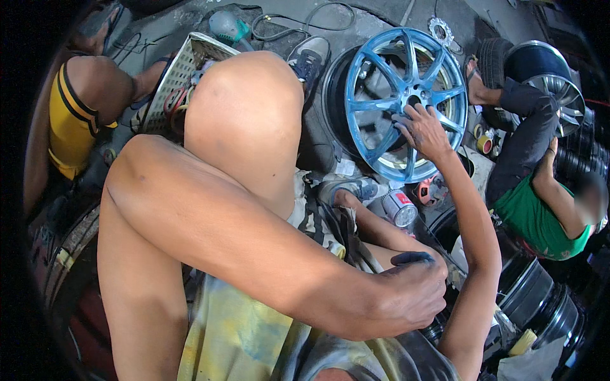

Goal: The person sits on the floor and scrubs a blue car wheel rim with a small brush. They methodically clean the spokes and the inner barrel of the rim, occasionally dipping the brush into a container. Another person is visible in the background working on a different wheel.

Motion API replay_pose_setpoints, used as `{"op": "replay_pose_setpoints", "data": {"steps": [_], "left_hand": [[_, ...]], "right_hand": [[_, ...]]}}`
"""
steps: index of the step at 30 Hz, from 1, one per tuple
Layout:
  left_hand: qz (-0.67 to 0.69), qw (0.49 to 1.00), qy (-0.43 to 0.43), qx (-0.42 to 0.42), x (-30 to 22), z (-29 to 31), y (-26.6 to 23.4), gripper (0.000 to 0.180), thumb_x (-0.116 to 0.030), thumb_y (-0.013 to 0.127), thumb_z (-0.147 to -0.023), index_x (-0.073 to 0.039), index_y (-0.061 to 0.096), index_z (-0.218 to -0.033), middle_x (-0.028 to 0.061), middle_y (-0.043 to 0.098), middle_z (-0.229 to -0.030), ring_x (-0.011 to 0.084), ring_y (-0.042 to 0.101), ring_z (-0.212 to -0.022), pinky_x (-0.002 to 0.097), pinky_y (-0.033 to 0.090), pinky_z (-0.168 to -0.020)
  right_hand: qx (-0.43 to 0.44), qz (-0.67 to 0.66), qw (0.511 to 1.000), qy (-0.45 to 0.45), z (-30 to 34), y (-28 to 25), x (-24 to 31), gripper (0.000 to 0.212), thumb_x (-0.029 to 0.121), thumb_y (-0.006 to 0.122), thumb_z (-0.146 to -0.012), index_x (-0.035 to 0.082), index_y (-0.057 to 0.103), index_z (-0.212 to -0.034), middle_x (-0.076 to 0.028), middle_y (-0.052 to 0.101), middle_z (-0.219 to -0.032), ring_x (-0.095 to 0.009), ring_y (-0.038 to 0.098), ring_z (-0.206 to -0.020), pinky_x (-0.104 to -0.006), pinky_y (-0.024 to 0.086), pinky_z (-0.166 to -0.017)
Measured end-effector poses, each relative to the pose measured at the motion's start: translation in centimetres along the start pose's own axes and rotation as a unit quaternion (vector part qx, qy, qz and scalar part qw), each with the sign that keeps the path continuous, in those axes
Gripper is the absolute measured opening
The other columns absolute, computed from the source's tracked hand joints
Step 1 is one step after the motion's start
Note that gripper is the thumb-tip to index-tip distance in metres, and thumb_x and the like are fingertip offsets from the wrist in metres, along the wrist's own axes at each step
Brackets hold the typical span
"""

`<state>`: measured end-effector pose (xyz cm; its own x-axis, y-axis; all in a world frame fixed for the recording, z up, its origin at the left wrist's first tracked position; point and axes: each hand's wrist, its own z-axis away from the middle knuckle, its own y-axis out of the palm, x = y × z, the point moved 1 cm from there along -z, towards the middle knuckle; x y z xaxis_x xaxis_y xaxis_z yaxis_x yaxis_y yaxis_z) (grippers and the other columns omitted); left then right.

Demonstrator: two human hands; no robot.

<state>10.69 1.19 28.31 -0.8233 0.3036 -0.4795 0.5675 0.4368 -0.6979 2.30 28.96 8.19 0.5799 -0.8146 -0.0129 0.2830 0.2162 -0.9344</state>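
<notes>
A pale-streaked blue, many-spoked metal wheel is occupying the area right of centre toward the top of the head view, and from my distant post I am observing the bare right hand touching it at the hub. The fingers are bending loosely, moderately spread, over the central part rather than clasping the rim; I cannot tell whether anything thin is lying beneath them. The bare left hand is curling into a narrow fist close to the body, a blue-black patch showing along its upper edge; I cannot tell what, if anything, it is enclosing. In my judgement, this hub contact is calling for flat, light fingertips, even pressure and short passes following each spoke's root, with the left hand steadying the outer edge should the wheel be rocking. The spoked face is pointing up toward the camera and tilting toward the person's right, its axle line running out through the hub. Being round, the wheel is offering no true long axis, though its outline is appearing as an oval stretching from near to far. A black round barrel is showing behind its left edge.
</notes>
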Motion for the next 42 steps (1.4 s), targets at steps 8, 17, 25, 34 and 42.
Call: {"op": "replay_pose_setpoints", "data": {"steps": [8,17,25,34,42], "left_hand": [[-0.02,0.999,0.012,-0.022,0.1,0.0,1.9,0.016,-0.017,0.067,-0.077,-0.011,0.075,-0.064,0.001,0.066,-0.059,0.016,0.059,-0.051,0.0351,0.033,-0.046],[-0.029,0.999,0.033,0.007,-0.1,-0.7,2.9,0.011,-0.017,0.07,-0.072,-0.011,0.076,-0.066,0.0016,0.066,-0.057,0.0161,0.059,-0.049,0.0351,0.029,-0.042],[-0.021,0.997,0.05,0.053,0.5,-0.3,-0.1,0.015,-0.018,0.069,-0.079,-0.012,0.078,-0.069,-0.001,0.068,-0.06,0.0146,0.062,-0.055,0.0342,0.033,-0.044],[-0.006,0.994,0.042,0.097,0.9,-0.7,-1.1,0.016,-0.019,0.067,-0.081,-0.012,0.079,-0.074,-0.001,0.07,-0.066,0.0147,0.066,-0.064,0.0313,0.039,-0.051],[-0.012,1.0,0.0,0.002,0.2,0.2,-0.8,0.014,-0.018,0.068,-0.077,-0.01,0.079,-0.073,0.0019,0.072,-0.068,0.0164,0.066,-0.063,0.0331,0.037,-0.05]], "right_hand": [[0.0,-0.05,0.997,0.054,-0.6,0.9,0.7,0.027,0.032,0.062,-0.099,0.013,0.076,-0.111,-0.009,0.059,-0.116,-0.028,0.057,-0.107,-0.044,0.044,-0.088],[0.004,-0.029,0.997,0.077,-1.0,1.8,1.2,0.027,0.03,0.063,-0.098,0.009,0.076,-0.108,-0.011,0.058,-0.114,-0.03,0.056,-0.108,-0.0447,0.044,-0.088],[-0.042,-0.006,0.996,0.081,0.1,2.4,1.0,0.027,0.031,0.062,-0.098,0.009,0.075,-0.107,-0.012,0.056,-0.112,-0.03,0.054,-0.104,-0.0441,0.042,-0.084],[-0.021,-0.041,0.996,0.076,-0.4,1.9,0.5,0.028,0.033,0.063,-0.097,0.01,0.078,-0.1,-0.011,0.059,-0.119,-0.029,0.054,-0.111,-0.0425,0.043,-0.088],[-0.017,-0.001,0.993,0.113,3.2,-2.7,-3.0,0.027,0.024,0.063,-0.097,0.008,0.074,-0.115,-0.013,0.056,-0.108,-0.03,0.056,-0.102,-0.0425,0.042,-0.085]]}}
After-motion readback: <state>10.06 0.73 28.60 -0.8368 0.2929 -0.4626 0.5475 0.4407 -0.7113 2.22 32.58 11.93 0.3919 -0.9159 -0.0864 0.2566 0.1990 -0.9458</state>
